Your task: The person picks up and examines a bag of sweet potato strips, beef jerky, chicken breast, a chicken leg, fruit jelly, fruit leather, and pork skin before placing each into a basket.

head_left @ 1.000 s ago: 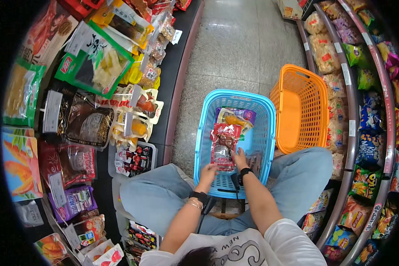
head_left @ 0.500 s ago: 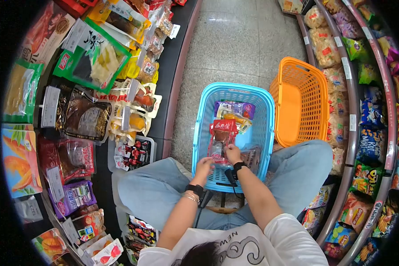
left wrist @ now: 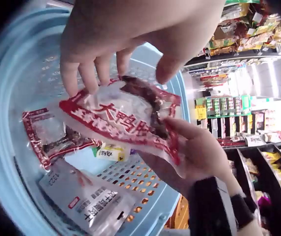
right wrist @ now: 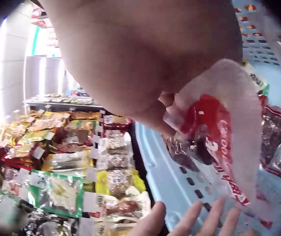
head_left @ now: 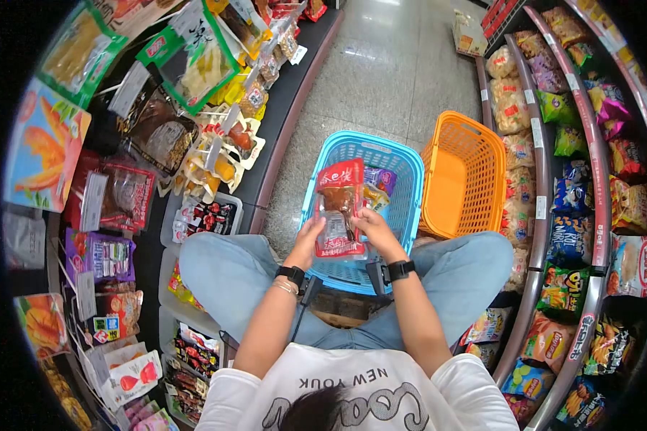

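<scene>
A red-and-clear vacuum-packed duck leg [head_left: 340, 205] is held up over the blue basket [head_left: 418, 208], its printed face toward the head camera. My right hand [head_left: 374, 231] pinches its right edge between thumb and fingers. At its left edge is my left hand [head_left: 305, 244]; in the left wrist view, the fingertips [left wrist: 90, 83] reach the pack's border with the thumb apart from them. The right wrist view shows those left fingers spread beside the pouch. Below in the basket lie a purple pack [head_left: 381, 179], another red-edged pack [left wrist: 49, 135] and a grey pouch [left wrist: 86, 196].
An orange basket [head_left: 438, 223] stands on the floor right of the blue one. Shelves of hanging packaged snacks [head_left: 198, 68] line the left side; snack bags [head_left: 571, 194] fill the right shelves. Tiled floor [head_left: 374, 79] runs ahead. My bent knees flank the blue basket.
The duck leg pack has come up out of the basket, nearer the head camera. My hands have moved to its two side edges. The head view has shifted, and the baskets appear further left.
</scene>
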Demonstrator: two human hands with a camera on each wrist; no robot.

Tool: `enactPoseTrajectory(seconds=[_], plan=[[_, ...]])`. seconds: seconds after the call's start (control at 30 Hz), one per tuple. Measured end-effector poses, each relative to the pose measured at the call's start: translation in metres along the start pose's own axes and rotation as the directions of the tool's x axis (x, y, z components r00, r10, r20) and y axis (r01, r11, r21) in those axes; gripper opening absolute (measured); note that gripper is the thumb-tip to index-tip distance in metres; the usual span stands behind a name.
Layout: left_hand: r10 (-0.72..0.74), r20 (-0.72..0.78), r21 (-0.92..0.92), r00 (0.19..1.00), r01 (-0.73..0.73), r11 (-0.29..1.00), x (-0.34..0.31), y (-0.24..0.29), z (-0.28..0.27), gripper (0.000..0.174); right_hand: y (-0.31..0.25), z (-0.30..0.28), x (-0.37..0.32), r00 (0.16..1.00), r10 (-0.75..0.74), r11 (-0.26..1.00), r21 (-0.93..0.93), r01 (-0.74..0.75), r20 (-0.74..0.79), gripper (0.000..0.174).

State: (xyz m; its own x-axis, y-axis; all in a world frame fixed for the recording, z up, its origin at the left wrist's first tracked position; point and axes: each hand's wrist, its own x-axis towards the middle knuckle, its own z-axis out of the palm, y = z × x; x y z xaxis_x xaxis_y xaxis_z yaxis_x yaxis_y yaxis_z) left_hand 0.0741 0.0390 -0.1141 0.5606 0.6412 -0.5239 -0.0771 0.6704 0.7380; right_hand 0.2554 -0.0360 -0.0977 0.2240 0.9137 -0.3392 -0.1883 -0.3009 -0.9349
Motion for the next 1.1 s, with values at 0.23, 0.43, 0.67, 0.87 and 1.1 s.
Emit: enactPoseTrajectory(seconds=[0.23, 0.43, 0.67, 0.87, 1.1], plan=[[-0.027, 0.099, -0.160, 0.995, 0.043, 0.986, -0.022, 0.023, -0.001, 0.030, 0.016, -0.012, -0.039, 0.986, -0.099, 0.922, -0.360, 0.141, 0.133, 0.008], [0.116, 0.093, -0.010, 0.989, -0.116, 0.993, -0.031, 0.013, -0.007, 0.026, -0.005, 0.004, -0.045, 1.000, -0.004, 0.992, -0.126, 0.004, 0.001, 0.023], [0.092, 0.203, 0.102, 0.975, -0.114, 0.988, -0.046, 0.014, -0.009, 0.023, -0.014, 0.024, -0.043, 0.998, -0.038, 0.956, 0.289, 0.051, -0.048, 0.034], [0.079, 0.145, 0.182, 0.986, -0.105, 0.978, -0.055, 0.016, -0.008, 0.029, -0.018, 0.035, -0.043, 0.995, -0.070, 0.979, 0.187, 0.083, -0.071, 0.029], [0.169, 0.043, 0.090, 0.985, -0.172, 0.981, -0.078, 0.059, 0.002, 0.031, -0.073, 0.065, -0.038, 0.981, -0.186, 0.958, 0.210, 0.195, -0.062, 0.024]])
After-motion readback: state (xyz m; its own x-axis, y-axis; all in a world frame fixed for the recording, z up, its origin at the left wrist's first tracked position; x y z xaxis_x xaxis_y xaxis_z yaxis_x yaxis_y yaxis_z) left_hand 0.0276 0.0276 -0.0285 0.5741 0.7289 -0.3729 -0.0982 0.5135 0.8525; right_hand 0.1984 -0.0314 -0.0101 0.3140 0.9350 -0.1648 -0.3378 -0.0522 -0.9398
